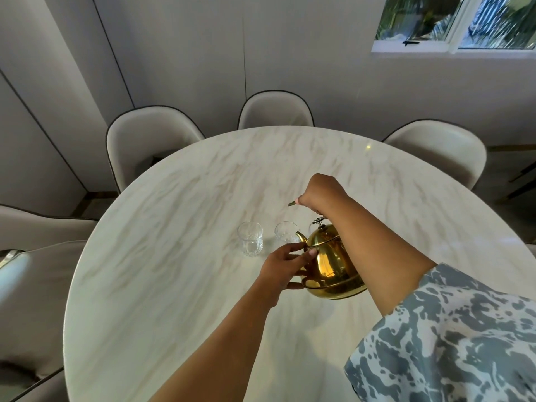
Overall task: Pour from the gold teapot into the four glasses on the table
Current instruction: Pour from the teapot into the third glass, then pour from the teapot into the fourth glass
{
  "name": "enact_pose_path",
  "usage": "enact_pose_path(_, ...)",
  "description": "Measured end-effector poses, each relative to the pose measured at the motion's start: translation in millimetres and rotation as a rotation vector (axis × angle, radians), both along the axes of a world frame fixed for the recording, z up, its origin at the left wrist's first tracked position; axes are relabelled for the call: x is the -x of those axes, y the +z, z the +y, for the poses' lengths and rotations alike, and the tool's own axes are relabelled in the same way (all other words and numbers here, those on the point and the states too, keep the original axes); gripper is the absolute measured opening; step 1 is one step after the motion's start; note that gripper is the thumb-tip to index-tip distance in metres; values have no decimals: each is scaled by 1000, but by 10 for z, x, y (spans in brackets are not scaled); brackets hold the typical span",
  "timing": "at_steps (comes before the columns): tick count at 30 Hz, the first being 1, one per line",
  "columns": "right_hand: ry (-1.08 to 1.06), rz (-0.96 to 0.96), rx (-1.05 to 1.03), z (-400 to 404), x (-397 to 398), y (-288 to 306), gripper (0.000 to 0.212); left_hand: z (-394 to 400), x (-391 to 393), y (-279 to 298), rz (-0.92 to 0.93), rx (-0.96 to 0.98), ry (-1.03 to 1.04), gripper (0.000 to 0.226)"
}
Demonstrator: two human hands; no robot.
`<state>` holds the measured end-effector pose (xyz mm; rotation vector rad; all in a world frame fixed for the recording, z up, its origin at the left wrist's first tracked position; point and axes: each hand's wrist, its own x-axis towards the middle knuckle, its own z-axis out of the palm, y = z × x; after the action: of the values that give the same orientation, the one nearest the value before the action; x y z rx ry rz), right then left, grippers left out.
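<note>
The gold teapot [330, 265] hangs tilted over the marble table [179, 285], its spout pointing left toward a clear glass [286, 234]. My right hand [320, 193] is closed around the teapot's handle from above. Against the pot's left side rests my left hand [285, 264], fingers spread on the body below the spout. A second clear glass [250, 238] stands upright further left, apart from the pot. A sliver of another glass shows behind the lid knob; anything else there is hidden by the pot and my right arm.
Several cream upholstered chairs ring the round table, among them one at the far left [145, 143] and one at the far middle [275, 111]. A window [455, 21] sits high on the right wall. My patterned sleeve [452, 338] fills the lower right.
</note>
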<state>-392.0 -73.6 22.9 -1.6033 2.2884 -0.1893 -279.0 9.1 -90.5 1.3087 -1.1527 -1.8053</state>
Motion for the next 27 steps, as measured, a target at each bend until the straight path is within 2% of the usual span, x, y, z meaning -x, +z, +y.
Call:
enact_pose_path(6, -4, 3, -2, 6, 14, -14, 37, -10, 10, -24, -15, -2, -16, 56)
enact_pose_path(10, 8, -61, 22, 69, 59, -47, 37, -15, -1, -84, -11, 7, -21, 58)
enact_pose_path(13, -6, -135, 91, 176, 105, -104, 30, -45, -17, -139, -24, 24, -28, 59)
enact_pose_path(18, -40, -266, 233, 452, 202, -278, 32, -46, -50, -230, -40, 58, -13, 59)
enact_pose_path(22, -90, -281, 331, 635, 213, -458, 37, -12, -58, -287, -46, 87, -6, 65)
enact_pose_path(27, -99, -337, 442, 774, 137, -524, 40, 23, -142, -322, -63, 106, 20, 58)
